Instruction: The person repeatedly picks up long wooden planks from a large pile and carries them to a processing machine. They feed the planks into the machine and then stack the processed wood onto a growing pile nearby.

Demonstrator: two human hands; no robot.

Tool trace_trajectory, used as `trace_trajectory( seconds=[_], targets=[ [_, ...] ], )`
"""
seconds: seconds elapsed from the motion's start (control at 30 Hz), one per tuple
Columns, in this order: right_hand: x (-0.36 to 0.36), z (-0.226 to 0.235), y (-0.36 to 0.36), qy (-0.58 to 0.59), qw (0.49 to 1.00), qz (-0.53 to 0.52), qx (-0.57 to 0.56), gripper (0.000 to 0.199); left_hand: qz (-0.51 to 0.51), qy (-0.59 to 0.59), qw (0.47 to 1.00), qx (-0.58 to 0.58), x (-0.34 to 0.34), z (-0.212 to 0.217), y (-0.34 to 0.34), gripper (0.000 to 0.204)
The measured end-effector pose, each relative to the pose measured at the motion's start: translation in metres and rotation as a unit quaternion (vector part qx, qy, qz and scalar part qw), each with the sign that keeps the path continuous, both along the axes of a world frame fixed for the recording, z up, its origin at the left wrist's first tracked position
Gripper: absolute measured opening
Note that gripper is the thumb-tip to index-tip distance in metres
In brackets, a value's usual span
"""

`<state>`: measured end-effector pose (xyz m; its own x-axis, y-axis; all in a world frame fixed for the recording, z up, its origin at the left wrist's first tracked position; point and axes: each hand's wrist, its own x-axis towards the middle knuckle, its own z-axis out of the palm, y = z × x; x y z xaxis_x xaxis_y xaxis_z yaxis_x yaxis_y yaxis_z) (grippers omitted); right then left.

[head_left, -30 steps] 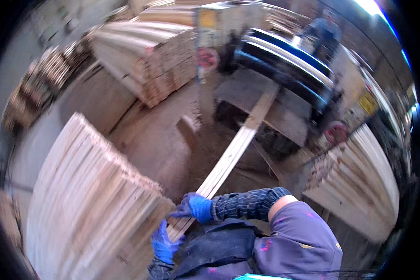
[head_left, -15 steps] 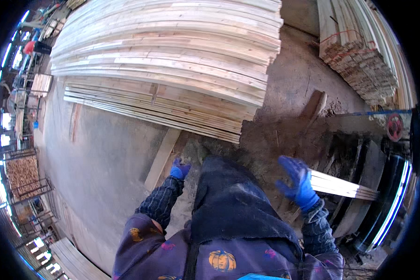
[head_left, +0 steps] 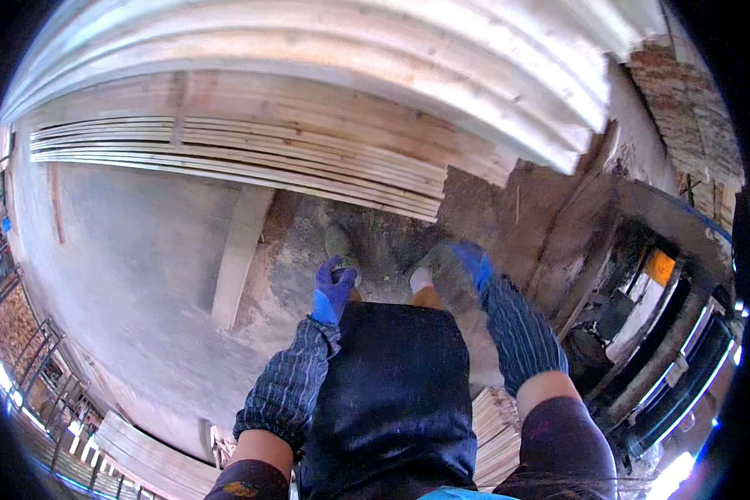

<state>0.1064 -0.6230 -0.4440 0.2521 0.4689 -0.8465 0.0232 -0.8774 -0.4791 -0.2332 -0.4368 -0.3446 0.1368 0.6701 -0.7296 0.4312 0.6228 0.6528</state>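
Both my hands wear blue-purple work gloves, with striped dark sleeve covers above them. My left hand (head_left: 333, 292) hangs in front of the dark apron (head_left: 392, 375), its fingers loosely curled and apart, nothing in it. To the right, my right hand (head_left: 474, 265) reaches forward with stretched fingers, slightly blurred, and holds nothing I can see. Beyond both hands lies a low layer of long, narrow wooden boards (head_left: 308, 171), their right ends uneven. Over it rises a large stack of pale boards (head_left: 350, 42), apart from either hand.
A dark machine (head_left: 683, 367) with a roller-like part stands close on my right. One flat plank (head_left: 243, 250) lies on the concrete floor (head_left: 158, 250) at left. More boards (head_left: 496, 429) show beside the apron, and a bundled timber stack (head_left: 683, 108) stands far right.
The view has swung, bringing the big stack closer. My right hand has moved away from the pale strips beside the machine toward the front. My left hand stays low, fingers loosely bent.
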Motion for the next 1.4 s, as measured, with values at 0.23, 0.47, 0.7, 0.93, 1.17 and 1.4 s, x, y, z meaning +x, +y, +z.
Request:
trace_trajectory(
  seconds=[0.23, 0.47, 0.7, 0.93, 1.17, 1.4],
  targets=[
    [0.023, -0.186, 0.04, 0.094, 0.944, -0.31, -0.065, 0.068, 0.157, -0.069, 0.949, -0.264, -0.017, -0.169, 0.045, 0.05],
    [-0.014, -0.164, 0.077, 0.073, 0.917, -0.39, -0.026, 0.062, 0.273, -0.194, 0.897, -0.289, 0.027, -0.238, 0.119, 0.074],
    [-0.042, -0.053, 0.01, 0.227, 0.863, -0.442, -0.088, 0.05, 0.44, -0.294, 0.815, -0.237, -0.011, -0.139, 0.083, 0.108],
    [-0.069, 0.21, 0.049, 0.344, 0.928, 0.018, -0.138, 0.061, 0.501, -0.449, 0.73, -0.122, -0.049, 0.033, 0.094, 0.107],
    [-0.089, 0.267, 0.176, 0.395, 0.884, 0.173, -0.18, 0.069, 0.483, -0.499, 0.714, -0.086, -0.036, 0.182, 0.093, 0.089],
    [-0.298, 0.382, 0.405, 0.11, 0.86, 0.46, 0.191, 0.108, 0.34, -0.442, 0.79, -0.256, 0.036, 0.275, -0.055, 0.06]
  ],
)
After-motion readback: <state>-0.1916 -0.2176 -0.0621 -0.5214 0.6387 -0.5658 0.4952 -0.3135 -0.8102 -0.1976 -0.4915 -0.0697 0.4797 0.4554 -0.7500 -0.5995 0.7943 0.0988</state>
